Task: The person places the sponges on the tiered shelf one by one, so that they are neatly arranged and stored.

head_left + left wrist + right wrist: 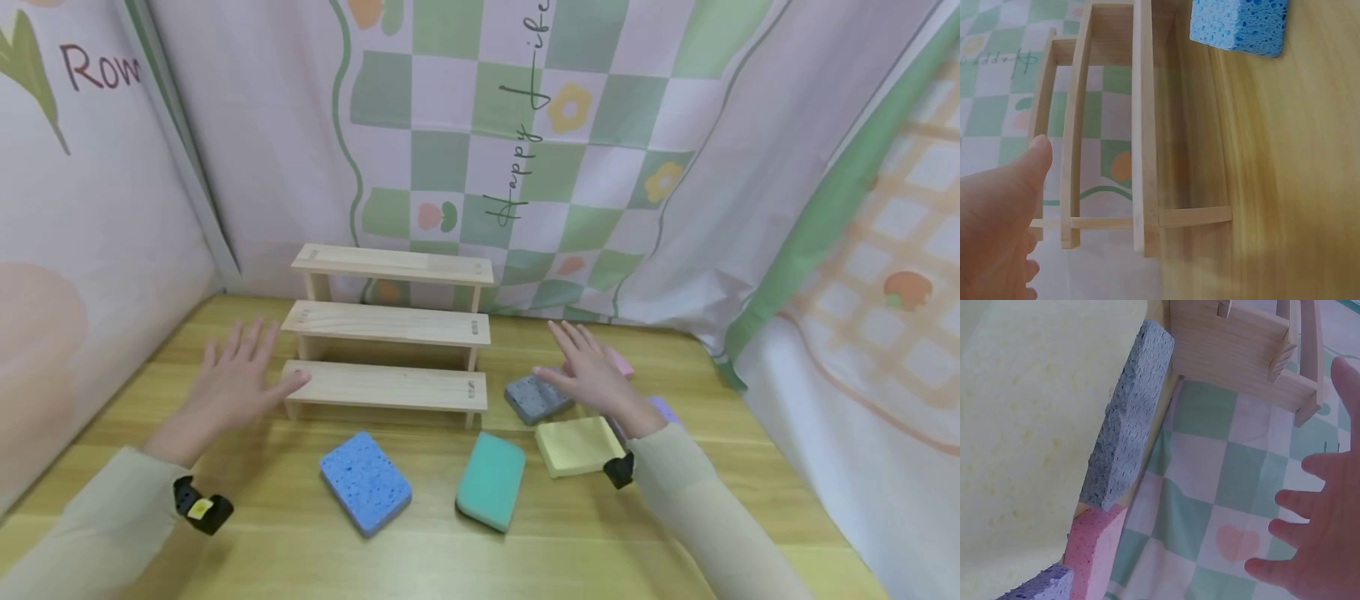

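My left hand (232, 383), fingers spread and straight, hovers by the left end of a three-step wooden shelf (386, 385) and holds nothing. Its thumb overlaps the lowest step in the head view. Over on the right, my right hand (596, 379) is held out with straight fingers, above a grey sponge (534, 398) and a pink sponge (621, 363) that it partly covers. Close to that wrist lie a yellow sponge (577, 447) and a purple sponge (663, 408), the purple one mostly hidden by the arm. A blue sponge (366, 483) and a green sponge (491, 482) lie before the shelf.
All of this stands on a wood-grain table (285, 542). Behind the shelf hangs a checkered curtain (442, 158), with more printed cloth (892, 333) at the right and a white cloth wall (97, 208) at the left. The shelf's three steps bear nothing.
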Available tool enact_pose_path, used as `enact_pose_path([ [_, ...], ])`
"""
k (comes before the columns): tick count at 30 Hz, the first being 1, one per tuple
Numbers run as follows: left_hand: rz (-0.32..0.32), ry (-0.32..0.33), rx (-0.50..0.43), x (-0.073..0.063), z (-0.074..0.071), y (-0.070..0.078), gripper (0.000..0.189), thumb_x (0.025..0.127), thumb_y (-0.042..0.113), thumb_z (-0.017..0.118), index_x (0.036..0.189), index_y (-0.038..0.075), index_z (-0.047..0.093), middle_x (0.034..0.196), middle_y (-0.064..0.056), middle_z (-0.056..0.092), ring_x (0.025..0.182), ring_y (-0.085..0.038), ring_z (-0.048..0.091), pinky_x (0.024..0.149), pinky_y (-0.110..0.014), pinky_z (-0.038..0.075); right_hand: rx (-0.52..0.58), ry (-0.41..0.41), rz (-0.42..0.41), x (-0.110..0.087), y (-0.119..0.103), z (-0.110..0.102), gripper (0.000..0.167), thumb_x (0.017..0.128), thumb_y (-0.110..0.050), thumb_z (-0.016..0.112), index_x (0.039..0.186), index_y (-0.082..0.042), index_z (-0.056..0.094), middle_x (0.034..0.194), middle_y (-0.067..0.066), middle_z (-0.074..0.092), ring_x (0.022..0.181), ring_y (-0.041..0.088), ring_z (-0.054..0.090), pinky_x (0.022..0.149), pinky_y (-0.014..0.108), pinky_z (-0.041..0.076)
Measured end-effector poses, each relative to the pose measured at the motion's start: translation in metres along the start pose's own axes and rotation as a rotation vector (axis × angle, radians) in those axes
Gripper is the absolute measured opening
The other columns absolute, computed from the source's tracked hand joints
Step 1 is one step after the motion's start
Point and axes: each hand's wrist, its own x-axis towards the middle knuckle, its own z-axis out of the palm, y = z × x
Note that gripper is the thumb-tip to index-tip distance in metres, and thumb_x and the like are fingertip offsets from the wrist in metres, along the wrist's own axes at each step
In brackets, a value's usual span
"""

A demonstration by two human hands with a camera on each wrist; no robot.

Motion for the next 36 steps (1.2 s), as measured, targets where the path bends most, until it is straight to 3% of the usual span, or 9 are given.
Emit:
enact_pose_path([
  [7,0.032,0.017,-0.008,-0.001,0.005,-0.004,0.089,0.092,0.057,0.038,0.145,-0.004,-0.001,0.147,-0.029,-0.006,0.131,-0.048,-0.010,0.100,-0.064,-0.011,0.072,-0.026,-0.019,0.000,0.005,0.001,0.084,0.089,-0.054,0.049,0.149,-0.013,0.006,0.151,0.018,0.007,0.135,0.041,0.003,0.103,0.064,0.010],
  [16,0.060,0.014,-0.046,-0.001,0.009,-0.008,0.087,0.093,0.052,0.042,0.145,-0.003,0.000,0.148,-0.027,-0.008,0.132,-0.044,-0.012,0.103,-0.060,-0.010,0.208,-0.052,-0.073,0.001,0.016,0.008,0.081,0.089,-0.044,0.057,0.147,-0.007,0.015,0.148,0.023,0.017,0.123,0.042,0.030,0.101,0.061,0.024],
  [25,0.107,0.003,-0.047,-0.003,0.015,-0.011,0.084,0.095,0.049,0.042,0.143,-0.009,0.004,0.146,-0.032,-0.002,0.131,-0.049,-0.003,0.105,-0.060,-0.003,0.329,-0.126,-0.108,0.002,0.025,0.016,0.078,0.089,-0.035,0.061,0.146,-0.002,0.019,0.148,0.023,0.018,0.132,0.041,0.018,0.104,0.057,0.020],
  [36,0.183,0.030,-0.061,-0.004,0.026,-0.015,0.077,0.095,0.043,0.045,0.141,-0.011,0.015,0.146,-0.032,0.008,0.132,-0.048,0.008,0.107,-0.058,0.008,0.313,-0.203,-0.097,0.004,0.033,0.024,0.073,0.087,-0.030,0.064,0.144,-0.002,0.027,0.146,0.023,0.022,0.131,0.042,0.021,0.103,0.060,0.019],
])
